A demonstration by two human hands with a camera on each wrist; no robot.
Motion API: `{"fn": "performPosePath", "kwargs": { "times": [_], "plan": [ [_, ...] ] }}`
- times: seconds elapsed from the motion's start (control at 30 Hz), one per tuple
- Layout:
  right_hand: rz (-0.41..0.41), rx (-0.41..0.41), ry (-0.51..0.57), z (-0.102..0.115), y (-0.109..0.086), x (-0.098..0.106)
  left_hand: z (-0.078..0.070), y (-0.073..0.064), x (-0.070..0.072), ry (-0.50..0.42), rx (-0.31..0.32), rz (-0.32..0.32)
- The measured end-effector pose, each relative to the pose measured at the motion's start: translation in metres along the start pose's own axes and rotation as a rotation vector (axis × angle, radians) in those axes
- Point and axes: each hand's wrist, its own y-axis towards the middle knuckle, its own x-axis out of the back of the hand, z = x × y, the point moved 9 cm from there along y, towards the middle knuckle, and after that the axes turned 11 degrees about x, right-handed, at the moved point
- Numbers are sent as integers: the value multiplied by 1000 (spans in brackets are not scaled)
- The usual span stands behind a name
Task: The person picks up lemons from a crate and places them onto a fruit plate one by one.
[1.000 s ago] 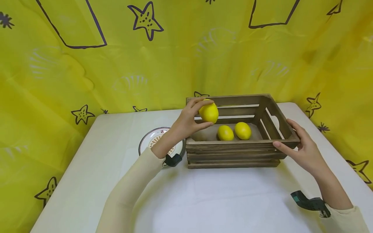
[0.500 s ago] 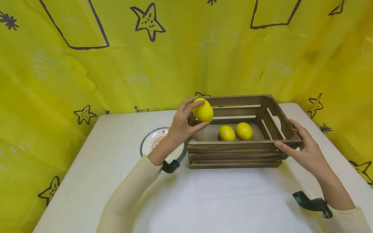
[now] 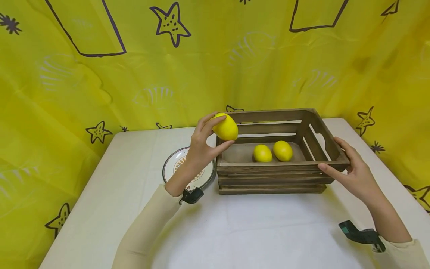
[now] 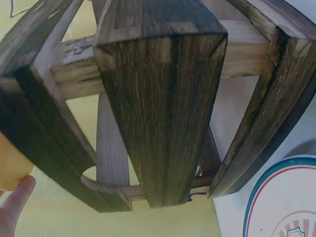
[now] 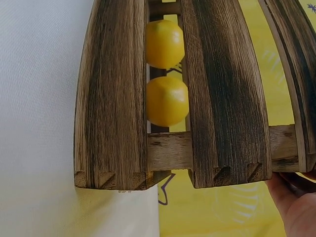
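Note:
In the head view my left hand (image 3: 201, 149) pinches a lemon (image 3: 226, 127) between thumb and fingers, up at the left end of a brown slatted wooden crate (image 3: 268, 175). At the left wrist view's edge, part of that lemon (image 4: 11, 165) shows above the thumb. My right hand (image 3: 357, 177) holds the crate's right end, thumb on the front rim and fingers against the outer side. Two more lemons lie side by side on the crate floor, a left one (image 3: 262, 153) and a right one (image 3: 283, 151). Both show between the slats in the right wrist view.
A patterned plate (image 3: 170, 168) with a dark rim sits just left of the crate, partly behind my left wrist. The white-covered table (image 3: 262, 228) carries both. A yellow curtain (image 3: 201, 74) with starfish drawings hangs close behind.
My left hand has moved left with the lemon, from over the crate's inside to its left end. The right hand keeps its hold, and the crate stays put.

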Motion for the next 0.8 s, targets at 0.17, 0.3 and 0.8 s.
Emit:
{"fn": "performPosePath", "kwargs": {
  "times": [0.17,0.3,0.8],
  "plan": [
    [5,-8,-14,-2,-1,0,5,-7,10,21,33,-32],
    [8,-14,-25,-3,0,2,8,-12,17,31,38,-56],
    [-2,18,18,1,2,0,17,-29,42,-30,70,-199]
  ]
}}
